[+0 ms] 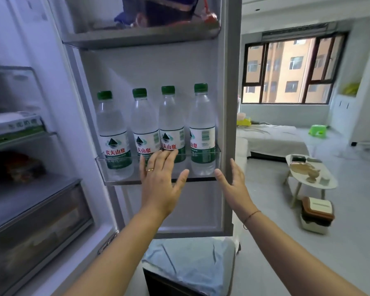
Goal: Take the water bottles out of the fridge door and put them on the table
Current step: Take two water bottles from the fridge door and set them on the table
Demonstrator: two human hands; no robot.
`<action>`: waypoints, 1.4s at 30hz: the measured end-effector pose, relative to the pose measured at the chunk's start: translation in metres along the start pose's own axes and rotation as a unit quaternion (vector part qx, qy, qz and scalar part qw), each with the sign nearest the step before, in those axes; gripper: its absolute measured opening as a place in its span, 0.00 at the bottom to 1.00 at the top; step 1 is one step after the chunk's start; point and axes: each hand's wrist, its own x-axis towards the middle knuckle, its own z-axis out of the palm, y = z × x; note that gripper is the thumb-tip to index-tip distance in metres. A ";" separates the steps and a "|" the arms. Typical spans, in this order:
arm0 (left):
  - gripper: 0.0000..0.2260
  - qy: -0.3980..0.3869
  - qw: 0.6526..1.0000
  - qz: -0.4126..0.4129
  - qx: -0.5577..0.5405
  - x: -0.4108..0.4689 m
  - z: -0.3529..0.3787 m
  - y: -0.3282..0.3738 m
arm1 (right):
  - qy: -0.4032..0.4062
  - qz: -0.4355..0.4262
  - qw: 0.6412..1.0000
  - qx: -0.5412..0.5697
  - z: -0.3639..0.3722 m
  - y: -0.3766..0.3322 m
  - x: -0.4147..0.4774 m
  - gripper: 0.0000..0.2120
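Head view: I am looking down and forward at an open fridge door (229, 103). Four bottles (144, 129) stand upright in a row in a clear door bin (115, 174), each with a green cap and a white, green and red label. They are close together, shoulder to shoulder, and fill most of the bin's width.

My left hand (158, 178) is raised in front of the bin, palm toward it, fingers spread and open, gripping nothing. Its fingertips lie over the bin's front edge, before the second and third bottles from the left; I cannot tell whether they touch. A ring shows on one finger.

My right hand (231, 180) is open too, fingers straight, held edge-on beside the door's right edge, near the rightmost bottle but apart from it. A thin band circles that wrist.

Above the bottles, another door shelf (137, 37) holds blurred packages. To the left, the fridge interior shows shelves and drawers. To the right, well apart from the fridge, a small oval table (329, 182) stands on a pale floor, with a few objects on it.
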 end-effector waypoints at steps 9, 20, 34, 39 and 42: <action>0.32 -0.063 0.995 -0.008 0.073 0.020 0.017 0.012 | -0.073 0.010 0.996 0.046 -0.008 0.014 0.049 0.33; 0.37 -0.146 0.981 -0.014 0.126 0.039 0.027 0.014 | -0.111 -0.037 0.993 -0.003 -0.012 0.008 0.087 0.16; 0.33 -0.099 0.994 -0.041 -0.010 0.068 0.010 0.017 | 0.014 -0.200 0.977 -0.068 -0.018 -0.052 0.098 0.36; 0.34 -0.063 0.994 -0.053 -0.069 0.124 -0.007 0.033 | 0.018 -0.217 0.976 -0.020 -0.010 -0.095 0.120 0.39; 0.35 -0.050 0.991 -0.083 -0.088 0.154 -0.009 0.042 | 0.018 -0.223 0.975 -0.007 -0.001 -0.105 0.130 0.40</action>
